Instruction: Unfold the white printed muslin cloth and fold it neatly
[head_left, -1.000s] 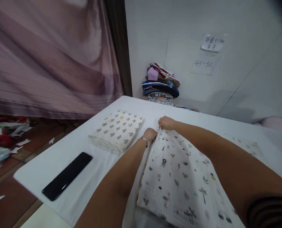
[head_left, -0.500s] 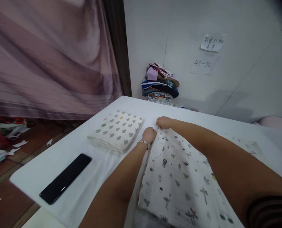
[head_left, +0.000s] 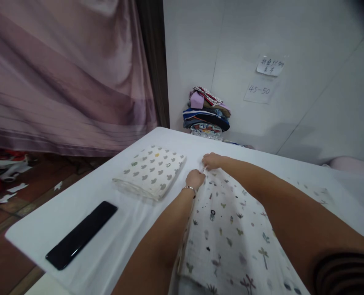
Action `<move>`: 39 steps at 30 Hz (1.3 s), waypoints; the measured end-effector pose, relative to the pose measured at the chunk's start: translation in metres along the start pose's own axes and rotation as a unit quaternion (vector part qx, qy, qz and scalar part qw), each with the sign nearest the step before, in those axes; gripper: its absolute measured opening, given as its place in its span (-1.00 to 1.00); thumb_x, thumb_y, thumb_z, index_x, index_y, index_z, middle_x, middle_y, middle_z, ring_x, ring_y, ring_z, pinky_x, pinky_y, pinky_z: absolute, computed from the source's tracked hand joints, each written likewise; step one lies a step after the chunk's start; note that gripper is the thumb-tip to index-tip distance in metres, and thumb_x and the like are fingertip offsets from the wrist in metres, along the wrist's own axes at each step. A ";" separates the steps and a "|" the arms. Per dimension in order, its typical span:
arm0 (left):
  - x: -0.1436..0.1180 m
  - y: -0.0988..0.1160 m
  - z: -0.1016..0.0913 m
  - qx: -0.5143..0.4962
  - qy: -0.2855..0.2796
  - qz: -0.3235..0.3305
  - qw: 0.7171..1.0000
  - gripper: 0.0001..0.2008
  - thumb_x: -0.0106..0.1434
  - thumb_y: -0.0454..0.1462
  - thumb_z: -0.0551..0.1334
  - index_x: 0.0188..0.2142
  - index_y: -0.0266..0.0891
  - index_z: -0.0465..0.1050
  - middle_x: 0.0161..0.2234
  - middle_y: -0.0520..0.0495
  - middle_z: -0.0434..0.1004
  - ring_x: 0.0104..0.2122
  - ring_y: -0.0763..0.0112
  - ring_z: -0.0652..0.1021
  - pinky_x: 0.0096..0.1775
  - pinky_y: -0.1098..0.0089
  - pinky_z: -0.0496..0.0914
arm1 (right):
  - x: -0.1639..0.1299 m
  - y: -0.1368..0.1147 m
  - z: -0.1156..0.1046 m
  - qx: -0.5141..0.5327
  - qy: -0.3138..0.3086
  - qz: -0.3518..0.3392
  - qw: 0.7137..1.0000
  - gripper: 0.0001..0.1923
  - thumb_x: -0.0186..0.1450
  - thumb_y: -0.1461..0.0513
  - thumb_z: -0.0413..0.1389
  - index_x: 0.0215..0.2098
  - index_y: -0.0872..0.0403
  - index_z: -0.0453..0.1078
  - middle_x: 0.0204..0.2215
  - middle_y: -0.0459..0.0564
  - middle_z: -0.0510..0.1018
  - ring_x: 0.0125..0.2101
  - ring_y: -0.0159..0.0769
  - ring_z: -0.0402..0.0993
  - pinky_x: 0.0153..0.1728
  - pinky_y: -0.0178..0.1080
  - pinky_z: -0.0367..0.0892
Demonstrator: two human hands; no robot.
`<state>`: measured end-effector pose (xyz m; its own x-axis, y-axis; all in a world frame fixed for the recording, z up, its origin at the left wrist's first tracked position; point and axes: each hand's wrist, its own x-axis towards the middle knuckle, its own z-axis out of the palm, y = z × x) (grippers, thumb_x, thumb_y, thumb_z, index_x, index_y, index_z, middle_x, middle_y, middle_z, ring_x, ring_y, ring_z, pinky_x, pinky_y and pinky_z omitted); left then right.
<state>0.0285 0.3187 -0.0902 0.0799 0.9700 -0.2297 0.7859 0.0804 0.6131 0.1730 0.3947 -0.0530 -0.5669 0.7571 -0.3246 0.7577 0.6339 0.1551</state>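
Observation:
A white cloth printed with small plants and flamingos (head_left: 227, 233) lies over the table between my forearms, its near end running out of view at the bottom. My left hand (head_left: 195, 179), with a bracelet at the wrist, is closed on the cloth's far left edge. Just beyond it, my right hand (head_left: 211, 161) pinches the far corner of the same cloth. The edge is raised a little between the two hands. To the left of them rests a folded white cloth with grey prints (head_left: 152, 172), which neither hand touches.
A black phone-like slab (head_left: 82, 234) lies on the white table (head_left: 132, 229) at the left. Folded fabrics (head_left: 206, 112) are piled beyond the far edge, against the wall. A pink curtain (head_left: 71, 73) hangs at the left. Two paper notes are on the wall.
My left hand has moved slightly right and nearer my body, still gripping the cloth edge. My right hand stays at the far corner. The view has shifted slightly.

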 end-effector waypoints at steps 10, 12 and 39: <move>-0.010 0.001 0.007 0.028 0.039 0.005 0.999 -0.81 0.10 -0.25 0.12 -0.31 -0.17 0.46 -0.26 -0.13 0.56 -0.21 0.21 0.53 -0.28 0.34 0.34 | 0.000 0.020 -0.010 0.029 -0.033 0.075 0.996 -0.68 0.06 0.21 0.18 -0.17 -0.03 0.48 -0.08 0.03 0.45 0.05 -0.07 0.19 -0.12 -0.20 0.22; -0.009 0.001 0.008 0.031 0.039 0.005 0.999 -0.82 0.10 -0.24 0.12 -0.31 -0.17 0.45 -0.26 -0.13 0.55 -0.22 0.21 0.53 -0.28 0.34 0.34 | 0.004 0.022 -0.007 0.029 -0.034 0.084 0.995 -0.71 0.11 0.26 0.11 -0.19 -0.02 0.49 -0.09 0.04 0.45 0.03 -0.09 0.22 -0.16 -0.21 0.25; -0.015 0.001 0.012 0.069 0.052 0.038 0.996 -0.79 0.17 -0.23 0.08 -0.23 -0.20 0.40 -0.24 -0.16 0.54 -0.20 0.21 0.52 -0.25 0.33 0.33 | -0.022 0.035 0.004 0.050 0.045 0.025 0.997 -0.79 0.21 0.28 0.04 -0.31 0.08 0.53 0.04 0.07 0.42 0.15 -0.13 0.13 0.12 -0.14 0.09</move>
<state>0.0352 0.3015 -0.0949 0.0841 0.9912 -0.1023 0.8574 -0.0197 0.5143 0.2134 0.3991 -0.0443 -0.5516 0.8009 -0.2330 0.8114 0.5799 0.0726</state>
